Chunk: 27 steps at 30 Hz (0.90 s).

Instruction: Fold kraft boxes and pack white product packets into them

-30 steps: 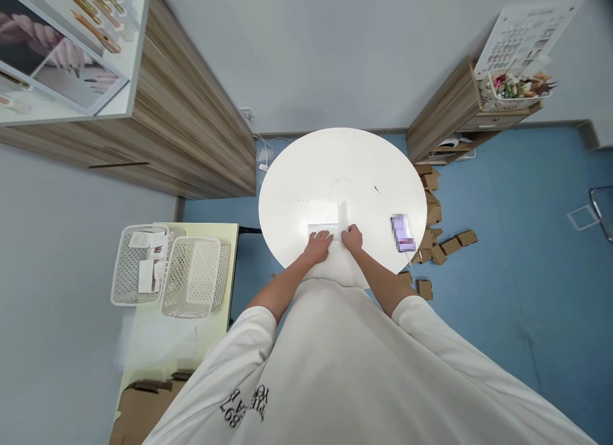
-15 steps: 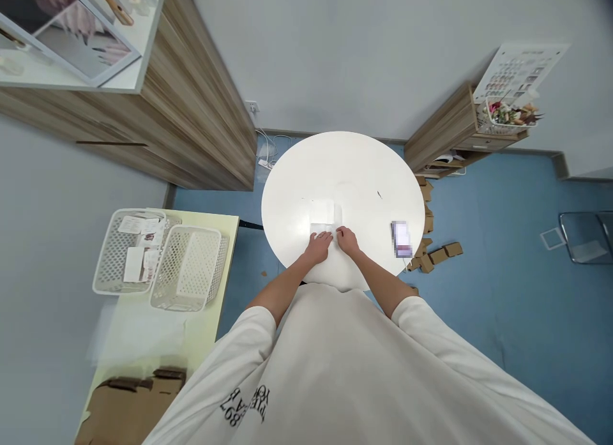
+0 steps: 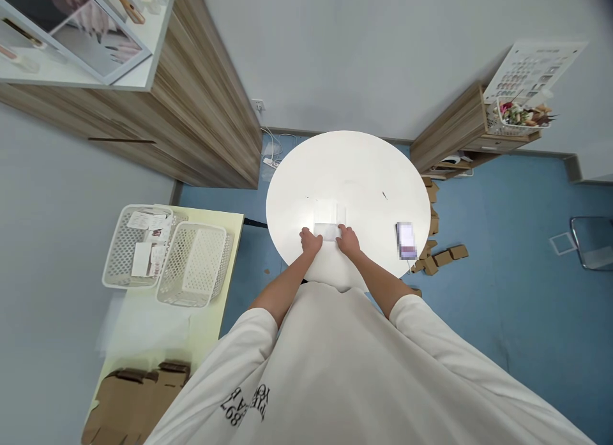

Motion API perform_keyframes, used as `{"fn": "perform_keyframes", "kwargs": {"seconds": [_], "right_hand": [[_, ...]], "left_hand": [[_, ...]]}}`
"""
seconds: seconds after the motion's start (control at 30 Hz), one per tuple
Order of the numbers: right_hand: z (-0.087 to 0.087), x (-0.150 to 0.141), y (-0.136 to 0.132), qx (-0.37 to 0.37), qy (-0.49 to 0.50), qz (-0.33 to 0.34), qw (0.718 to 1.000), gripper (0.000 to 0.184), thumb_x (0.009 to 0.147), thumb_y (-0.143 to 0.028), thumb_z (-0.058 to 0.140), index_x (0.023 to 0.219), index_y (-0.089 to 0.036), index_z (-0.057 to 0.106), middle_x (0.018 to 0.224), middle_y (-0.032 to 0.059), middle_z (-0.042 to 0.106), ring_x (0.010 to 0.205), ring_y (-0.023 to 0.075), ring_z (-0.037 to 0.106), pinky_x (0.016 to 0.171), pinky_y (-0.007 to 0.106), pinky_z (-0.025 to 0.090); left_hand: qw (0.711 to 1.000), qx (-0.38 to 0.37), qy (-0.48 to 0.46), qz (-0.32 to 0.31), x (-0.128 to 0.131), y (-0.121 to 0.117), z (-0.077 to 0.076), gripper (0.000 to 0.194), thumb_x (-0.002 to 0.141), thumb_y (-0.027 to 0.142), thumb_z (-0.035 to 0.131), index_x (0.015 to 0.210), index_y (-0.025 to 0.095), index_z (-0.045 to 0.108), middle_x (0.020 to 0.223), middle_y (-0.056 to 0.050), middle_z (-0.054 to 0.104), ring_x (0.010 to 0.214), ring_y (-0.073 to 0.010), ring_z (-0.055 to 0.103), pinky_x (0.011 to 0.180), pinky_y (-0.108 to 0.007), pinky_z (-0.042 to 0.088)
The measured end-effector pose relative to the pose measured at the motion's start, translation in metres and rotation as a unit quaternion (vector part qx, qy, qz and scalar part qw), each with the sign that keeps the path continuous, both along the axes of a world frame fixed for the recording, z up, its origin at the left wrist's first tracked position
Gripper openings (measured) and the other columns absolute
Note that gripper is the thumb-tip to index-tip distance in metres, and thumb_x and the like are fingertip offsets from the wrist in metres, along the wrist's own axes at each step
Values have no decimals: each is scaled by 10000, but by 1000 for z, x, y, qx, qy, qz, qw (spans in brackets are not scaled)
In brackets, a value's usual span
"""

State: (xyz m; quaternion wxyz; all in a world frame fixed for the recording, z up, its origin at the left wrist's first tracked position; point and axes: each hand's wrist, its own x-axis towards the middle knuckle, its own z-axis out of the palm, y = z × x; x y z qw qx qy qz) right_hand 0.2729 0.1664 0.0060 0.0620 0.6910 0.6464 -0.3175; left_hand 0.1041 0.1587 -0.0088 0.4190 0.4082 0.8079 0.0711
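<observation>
A flat, pale sheet (image 3: 327,232) lies on the round white table (image 3: 354,158), with a greyish folded-looking strip nearest my body. My left hand (image 3: 311,242) is at the strip's left end; its thumb touches the edge while the fingers spread outward onto the table. At the opposite end, my right hand (image 3: 348,241) has thumb and forefinger closed on the strip's edge. Whether the sheet is paper or thin film I cannot make out. A phone-like device with a blurred screen (image 3: 406,239) rests to the right of my right hand.
Two white mesh baskets (image 3: 191,295), one holding papers, stand on a pale yellow side table (image 3: 234,228) at left. Flattened cardboard (image 3: 129,403) lies nearer me there. Small brown boxes (image 3: 443,258) sit on the floor at right. Wood-grain cabinets (image 3: 211,113) line the wall.
My left hand has shifted left from the middle of the strip to its left end, uncovering it. My right hand stays at the right end. The view has turned slightly.
</observation>
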Motion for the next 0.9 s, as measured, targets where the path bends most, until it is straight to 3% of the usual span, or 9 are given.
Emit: {"fn": "perform_keyframes", "kwargs": {"seconds": [0.17, 0.37, 0.57, 0.7, 0.9], "right_hand": [[0, 0, 0, -4, 9, -7, 1000, 516, 963, -226, 536, 1467, -238, 426, 1268, 134, 543, 1151, 282, 549, 934, 358, 449], [-2, 1, 1, -5, 10, -7, 1000, 515, 961, -227, 544, 1463, -251, 428, 1268, 124, 544, 1143, 281, 554, 930, 360, 449], [-5, 4, 3, -8, 20, -5, 1000, 519, 955, -236, 573, 1455, -246, 435, 1255, 122, 547, 1118, 274, 559, 921, 350, 449], [-6, 8, 2, 0, 18, -4, 1000, 503, 965, -268, 588, 1449, -275, 452, 1249, 108, 536, 1124, 264, 544, 937, 344, 436], [-14, 14, -2, 24, 32, -6, 999, 490, 962, -263, 577, 1443, -275, 482, 1259, 109, 504, 1129, 260, 517, 951, 344, 433]], "left_hand": [[999, -26, -41, 20, 0, 15, -9, 566, 894, 387, 616, 1368, 163, 401, 1300, -193, 596, 1103, -297, 662, 771, -378, 547], [997, -24, -76, 5, -4, 22, -14, 281, 861, 415, 694, 1054, 249, 574, 970, -40, 701, 957, -242, 685, 775, -359, 521], [992, 6, -129, 3, 13, 31, -7, 267, 838, 248, 703, 1048, 226, 540, 1068, -41, 689, 909, -156, 673, 777, -279, 519], [989, 20, -135, -61, 37, 34, -1, 230, 827, 189, 684, 1006, 225, 545, 1008, -22, 696, 868, -155, 665, 762, -277, 513], [989, 5, -122, -78, 56, 31, -3, 282, 823, 157, 650, 1085, 224, 569, 1058, -37, 718, 927, -171, 680, 810, -294, 518]]}}
